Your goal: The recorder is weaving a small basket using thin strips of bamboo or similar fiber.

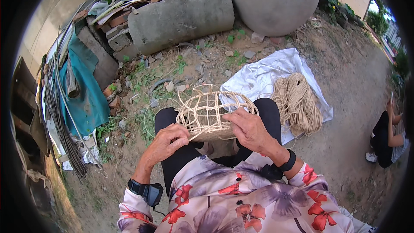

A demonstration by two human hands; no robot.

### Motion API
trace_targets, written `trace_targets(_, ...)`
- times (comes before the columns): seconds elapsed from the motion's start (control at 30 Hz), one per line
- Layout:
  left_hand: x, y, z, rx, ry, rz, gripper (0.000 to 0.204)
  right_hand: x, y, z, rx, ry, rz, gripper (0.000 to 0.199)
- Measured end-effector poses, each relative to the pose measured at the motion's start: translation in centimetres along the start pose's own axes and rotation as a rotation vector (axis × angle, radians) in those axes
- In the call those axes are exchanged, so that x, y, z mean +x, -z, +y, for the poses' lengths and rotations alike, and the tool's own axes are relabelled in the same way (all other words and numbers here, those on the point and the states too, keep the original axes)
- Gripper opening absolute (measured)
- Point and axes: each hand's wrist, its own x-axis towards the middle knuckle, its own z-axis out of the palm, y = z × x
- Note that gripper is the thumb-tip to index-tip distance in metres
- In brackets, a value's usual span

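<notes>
A half-open woven basket of pale twisted cord rests between my knees, its sides a loose grid and its near edge densely woven. My left hand is closed at the basket's near left edge, with a strand of cord pinched between thumb and fingers. On the right side my right hand grips the basket, fingers curled over its bars and thumb toward the near edge. Just which bars lie under those fingers is hidden. A thin loop of loose cord curves out left of the basket.
Right of my knee, coils of tan cord lie on a white sheet. Ahead are a concrete cylinder and a large round grey vessel. Teal cloth and bundled rods stand at left. A person crouches at far right.
</notes>
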Motion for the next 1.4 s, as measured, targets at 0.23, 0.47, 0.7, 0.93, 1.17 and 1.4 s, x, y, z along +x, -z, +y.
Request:
trace_targets(0.23,2.8,0.1,0.0,-0.093,0.074,0.390,0.020,0.1,-0.1,-0.4,-0.144,0.055,-0.088,0.024)
trace_targets(0.47,5.4,-0.5,-1.5,0.552,-0.214,0.416,0.017,0.3,-0.2,-0.1,-0.103,0.029,-0.072,0.026)
trace_targets(0.7,-4.0,1.3,-4.7,0.270,0.192,0.282,0.012,0.1,0.3,0.5,-0.044,-0.024,-0.093,0.026)
trace_targets(0.93,-8.2,2.5,-8.3,-0.113,0.604,0.249,0.017,0.6,1.2,-0.6,-0.088,0.009,-0.109,0.027)
trace_targets(1.17,-6.4,3.3,-9.1,-0.059,0.565,0.253,0.018,1.9,0.5,-3.0,-0.049,0.072,-0.025,0.032)
trace_targets(1.4,-6.2,3.5,-9.7,0.032,0.548,0.326,0.015,4.0,-0.9,-4.6,-0.378,0.074,-0.432,0.033)
